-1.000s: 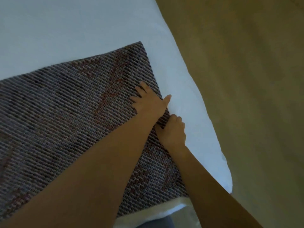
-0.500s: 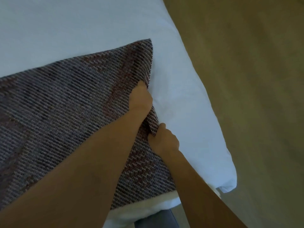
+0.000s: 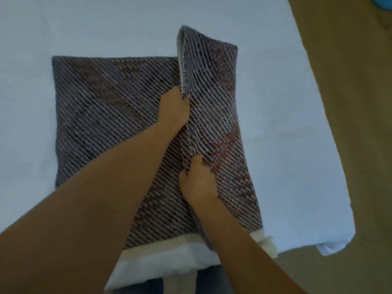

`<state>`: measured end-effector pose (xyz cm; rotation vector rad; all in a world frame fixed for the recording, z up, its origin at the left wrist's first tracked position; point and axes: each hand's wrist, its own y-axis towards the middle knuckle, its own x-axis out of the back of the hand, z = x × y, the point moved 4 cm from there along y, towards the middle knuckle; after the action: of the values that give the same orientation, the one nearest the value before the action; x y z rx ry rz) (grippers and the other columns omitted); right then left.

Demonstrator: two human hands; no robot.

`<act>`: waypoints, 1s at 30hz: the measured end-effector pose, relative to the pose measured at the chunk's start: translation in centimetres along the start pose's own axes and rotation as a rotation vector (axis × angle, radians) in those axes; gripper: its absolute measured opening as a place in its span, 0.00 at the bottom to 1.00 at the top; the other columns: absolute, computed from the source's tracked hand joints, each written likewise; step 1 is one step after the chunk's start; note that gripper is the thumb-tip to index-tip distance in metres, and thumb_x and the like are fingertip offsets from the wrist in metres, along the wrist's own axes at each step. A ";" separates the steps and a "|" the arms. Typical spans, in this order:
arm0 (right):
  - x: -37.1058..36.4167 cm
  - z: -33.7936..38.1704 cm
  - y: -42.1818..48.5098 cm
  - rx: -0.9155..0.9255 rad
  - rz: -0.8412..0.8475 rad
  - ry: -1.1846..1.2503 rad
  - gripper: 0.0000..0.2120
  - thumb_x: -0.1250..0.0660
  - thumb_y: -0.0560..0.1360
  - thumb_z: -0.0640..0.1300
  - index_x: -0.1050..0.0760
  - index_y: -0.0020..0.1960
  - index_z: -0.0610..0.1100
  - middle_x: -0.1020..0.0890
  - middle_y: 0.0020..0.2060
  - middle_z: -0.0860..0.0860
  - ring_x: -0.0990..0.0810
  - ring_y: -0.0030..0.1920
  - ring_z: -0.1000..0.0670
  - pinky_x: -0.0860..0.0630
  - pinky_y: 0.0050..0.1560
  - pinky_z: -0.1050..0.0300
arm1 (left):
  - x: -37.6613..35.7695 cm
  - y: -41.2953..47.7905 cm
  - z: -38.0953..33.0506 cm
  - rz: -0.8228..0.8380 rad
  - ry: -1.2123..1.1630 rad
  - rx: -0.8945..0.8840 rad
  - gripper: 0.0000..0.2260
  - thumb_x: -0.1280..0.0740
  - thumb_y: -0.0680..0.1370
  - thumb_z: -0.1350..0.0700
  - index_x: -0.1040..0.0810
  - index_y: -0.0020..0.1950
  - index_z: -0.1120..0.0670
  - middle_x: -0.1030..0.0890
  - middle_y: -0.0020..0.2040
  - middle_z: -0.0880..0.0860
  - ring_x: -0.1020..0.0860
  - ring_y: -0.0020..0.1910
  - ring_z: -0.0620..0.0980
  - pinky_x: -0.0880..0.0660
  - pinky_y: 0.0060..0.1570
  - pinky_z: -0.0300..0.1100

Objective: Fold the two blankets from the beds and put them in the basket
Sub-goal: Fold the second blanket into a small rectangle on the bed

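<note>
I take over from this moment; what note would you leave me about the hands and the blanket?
Left hand: grips the raised edge of the blanket, at the far end.
Right hand: grips the same edge, nearer the body.
Blanket: lies on the white bed; its right part is lifted, not yet laid over the left part.
Done: this fold is begun.
Left: lay the raised part over, finish folding, put it in the basket, then fold the second blanket. Neither the basket nor the second blanket is in view.
</note>
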<state>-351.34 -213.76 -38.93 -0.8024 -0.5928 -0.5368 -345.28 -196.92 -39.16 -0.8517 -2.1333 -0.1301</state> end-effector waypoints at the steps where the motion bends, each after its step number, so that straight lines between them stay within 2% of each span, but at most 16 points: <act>1: -2.0 2.0 -0.4 0.018 0.006 -0.015 0.15 0.41 0.77 0.43 0.37 0.60 0.38 0.20 0.46 0.40 0.20 0.43 0.41 0.23 0.42 0.51 | 1.7 0.2 1.9 0.012 0.003 0.002 0.09 0.42 0.81 0.55 0.27 0.46 0.59 0.26 0.43 0.55 0.29 0.41 0.52 0.35 0.39 0.42; 4: -7.5 7.6 -1.2 0.065 0.016 -0.044 0.19 0.41 0.78 0.43 0.38 0.65 0.36 0.20 0.44 0.41 0.21 0.40 0.43 0.25 0.37 0.54 | 6.6 0.9 7.6 0.034 0.073 0.031 0.10 0.42 0.81 0.55 0.32 0.41 0.56 0.29 0.38 0.55 0.31 0.38 0.53 0.34 0.37 0.43; 7: -12.2 12.8 -1.4 0.091 0.089 0.011 0.20 0.42 0.79 0.42 0.40 0.67 0.37 0.24 0.34 0.46 0.24 0.33 0.45 0.26 0.33 0.54 | 11.2 1.7 13.2 0.023 0.119 0.081 0.10 0.42 0.81 0.54 0.28 0.46 0.59 0.25 0.43 0.58 0.27 0.42 0.56 0.32 0.40 0.45; 8: -13.5 14.3 -1.4 0.103 0.107 0.000 0.19 0.43 0.79 0.42 0.40 0.67 0.37 0.23 0.35 0.46 0.23 0.34 0.45 0.27 0.33 0.55 | 12.3 2.0 14.8 0.033 0.113 0.096 0.11 0.42 0.81 0.53 0.26 0.48 0.60 0.23 0.45 0.59 0.26 0.44 0.57 0.31 0.40 0.45; 11: -16.2 17.6 -1.3 0.144 0.095 -0.077 0.13 0.44 0.78 0.42 0.36 0.61 0.39 0.19 0.46 0.40 0.19 0.43 0.41 0.24 0.41 0.53 | 14.8 3.0 18.5 0.066 0.089 0.146 0.14 0.41 0.80 0.50 0.25 0.50 0.60 0.21 0.49 0.60 0.24 0.47 0.58 0.31 0.42 0.44; 15: -18.7 20.7 -0.6 0.211 0.133 -0.112 0.11 0.43 0.78 0.41 0.35 0.58 0.38 0.19 0.47 0.37 0.19 0.45 0.39 0.24 0.43 0.49 | 16.9 4.2 22.3 0.004 0.078 0.199 0.14 0.40 0.79 0.49 0.25 0.47 0.60 0.21 0.48 0.59 0.25 0.44 0.55 0.30 0.42 0.44; 21: -21.3 21.3 0.0 0.208 0.153 -0.240 0.10 0.43 0.78 0.42 0.34 0.58 0.40 0.19 0.51 0.39 0.19 0.50 0.41 0.23 0.47 0.53 | 17.6 4.3 25.5 0.005 0.098 0.264 0.16 0.40 0.79 0.47 0.24 0.51 0.60 0.22 0.47 0.57 0.25 0.43 0.55 0.29 0.42 0.45; 27: -22.0 20.2 -0.6 0.135 0.180 -0.226 0.12 0.41 0.78 0.45 0.35 0.58 0.41 0.20 0.51 0.40 0.19 0.49 0.41 0.23 0.47 0.52 | 18.0 3.8 27.2 -0.006 0.114 0.325 0.15 0.39 0.78 0.47 0.27 0.42 0.58 0.24 0.41 0.55 0.27 0.39 0.54 0.34 0.37 0.44; 30: -22.1 19.1 -1.7 0.105 0.198 -0.295 0.14 0.41 0.77 0.48 0.34 0.58 0.40 0.20 0.51 0.41 0.19 0.50 0.40 0.23 0.46 0.51 | 17.8 3.2 26.9 -0.022 0.087 0.323 0.13 0.40 0.79 0.47 0.28 0.45 0.58 0.24 0.44 0.56 0.27 0.40 0.53 0.33 0.38 0.44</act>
<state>-373.56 -195.06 -42.24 -0.8364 -0.7959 -0.2047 -368.77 -175.25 -44.61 -0.6218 -2.0108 0.1605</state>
